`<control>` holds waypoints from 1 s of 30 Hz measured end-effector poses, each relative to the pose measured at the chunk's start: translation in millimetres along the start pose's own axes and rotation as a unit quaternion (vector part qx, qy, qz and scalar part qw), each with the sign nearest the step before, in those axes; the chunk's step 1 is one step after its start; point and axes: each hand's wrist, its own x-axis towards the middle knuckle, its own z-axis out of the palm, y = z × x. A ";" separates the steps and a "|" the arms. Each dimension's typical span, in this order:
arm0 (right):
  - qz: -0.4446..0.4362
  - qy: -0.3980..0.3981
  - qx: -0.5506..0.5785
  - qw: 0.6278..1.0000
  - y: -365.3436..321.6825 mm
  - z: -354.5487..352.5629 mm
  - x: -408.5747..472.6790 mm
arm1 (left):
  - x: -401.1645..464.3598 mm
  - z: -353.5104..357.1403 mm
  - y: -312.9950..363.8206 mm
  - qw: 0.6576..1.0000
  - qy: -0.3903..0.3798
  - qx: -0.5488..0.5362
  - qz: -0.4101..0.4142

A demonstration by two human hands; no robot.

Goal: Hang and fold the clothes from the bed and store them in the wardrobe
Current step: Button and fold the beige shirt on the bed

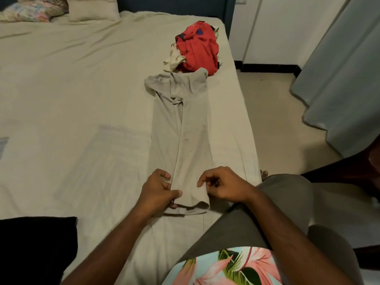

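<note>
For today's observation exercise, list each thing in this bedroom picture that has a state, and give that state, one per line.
Beige trousers: laid out lengthwise on the bed, legs together, not yet folded.
Left hand: pinches the trouser hem.
Right hand: fingers curled at the hem's other side; grip unclear.
Red garment: crumpled in a pile.
Cream garment: crumpled beside and under it.
Bed sheet: spread, wrinkled.
Curtain: hanging down, gathered in folds.

Both arms reach forward; left hand (159, 189) pinches, thumb over curled fingers; right hand (223, 185) seemingly curled, knuckles up.
</note>
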 end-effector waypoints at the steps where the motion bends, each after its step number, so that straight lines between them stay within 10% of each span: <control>1: -0.006 0.030 0.020 0.999 2.4 -2.4 -2.1 | -4.2 -7.4 0.6 1.000 0.002 -0.005 0.018; 4: -0.073 0.113 -0.070 0.988 23.3 -14.4 -8.6 | -2.3 -51.6 -9.0 0.969 0.036 0.107 0.219; 8: -0.157 0.059 -0.286 0.943 43.2 -23.9 -5.9 | 20.0 -113.8 -39.7 0.721 -0.012 0.510 0.469; 10: -0.174 -0.006 -0.374 0.911 38.4 -19.7 1.0 | 17.5 -120.9 -51.3 0.668 -0.027 0.565 0.483; 17: -0.257 -0.072 -0.441 0.857 24.1 -5.4 1.7 | -16.3 -87.4 -67.7 0.682 -0.135 0.488 0.527; 23: -0.236 -0.049 -0.292 0.926 22.6 -9.1 -11.4 | -33.9 -106.5 -74.5 0.770 -0.129 0.377 0.499; 30: -0.156 -0.059 -0.383 0.909 24.7 -8.7 -2.2 | 21.5 -117.7 -57.8 0.667 -0.070 0.515 0.534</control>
